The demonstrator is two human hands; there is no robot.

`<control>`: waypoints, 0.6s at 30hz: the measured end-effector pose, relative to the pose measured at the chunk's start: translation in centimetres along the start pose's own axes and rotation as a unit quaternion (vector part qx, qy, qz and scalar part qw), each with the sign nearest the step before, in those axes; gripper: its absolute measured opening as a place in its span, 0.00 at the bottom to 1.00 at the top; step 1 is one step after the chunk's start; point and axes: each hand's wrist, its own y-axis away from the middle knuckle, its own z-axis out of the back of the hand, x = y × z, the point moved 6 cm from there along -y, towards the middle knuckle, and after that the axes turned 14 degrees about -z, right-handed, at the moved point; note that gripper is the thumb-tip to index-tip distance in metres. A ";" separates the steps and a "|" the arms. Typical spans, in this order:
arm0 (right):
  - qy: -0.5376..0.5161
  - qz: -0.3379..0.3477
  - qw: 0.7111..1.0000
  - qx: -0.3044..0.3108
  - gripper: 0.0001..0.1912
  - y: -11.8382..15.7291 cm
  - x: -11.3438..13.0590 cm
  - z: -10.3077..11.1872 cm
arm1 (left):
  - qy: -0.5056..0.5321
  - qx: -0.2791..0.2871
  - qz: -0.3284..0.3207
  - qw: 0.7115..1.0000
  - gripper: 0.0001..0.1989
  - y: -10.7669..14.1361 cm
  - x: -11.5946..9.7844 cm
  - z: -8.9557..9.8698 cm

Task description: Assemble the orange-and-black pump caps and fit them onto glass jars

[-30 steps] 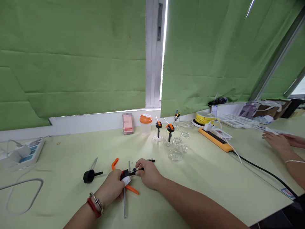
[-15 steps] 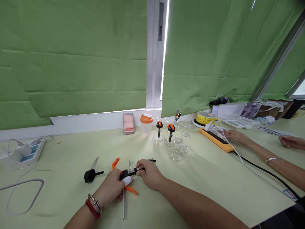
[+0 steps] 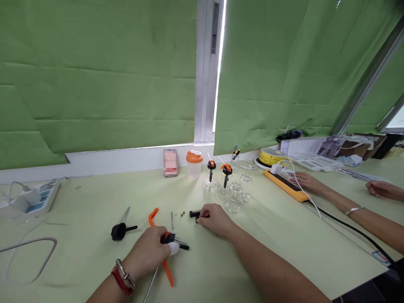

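My left hand, its thumb wrapped in white, is closed around a black-and-orange mechanism. A thin rod and a black pin stick out of it to the right. From under that hand come orange arms above and below, and a long metal rod points toward me. Apart from it, my right hand pinches a small black part low over the table. Right beside those fingers is a black rod with a coil spring, partly hidden. A short metal pin and tiny brownish bits lie between the hands.
A black cup-shaped part with a metal rod lies left. Behind stand an orange-lidded cup, glass jars and black-orange tops. At right, another person's hand rests by an orange power strip. A white cable lies left.
My right hand has pulled away from the mechanism to the right, carrying a small black part to the spring. The mechanism in my left hand has turned, its orange arm and long rod swinging.
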 end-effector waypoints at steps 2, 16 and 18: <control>0.023 0.008 1.000 -0.006 0.06 0.1 0.3 0.4 | -0.013 0.018 -0.031 0.999 0.11 0.1 -0.9 -0.5; 0.055 0.011 0.998 -0.035 0.07 -0.1 1.0 1.5 | -0.066 0.021 -0.152 0.986 0.08 0.6 -4.1 -0.9; 0.049 0.010 0.998 -0.037 0.08 -0.1 1.1 1.8 | -0.059 0.025 -0.159 0.985 0.07 0.6 -4.3 -1.0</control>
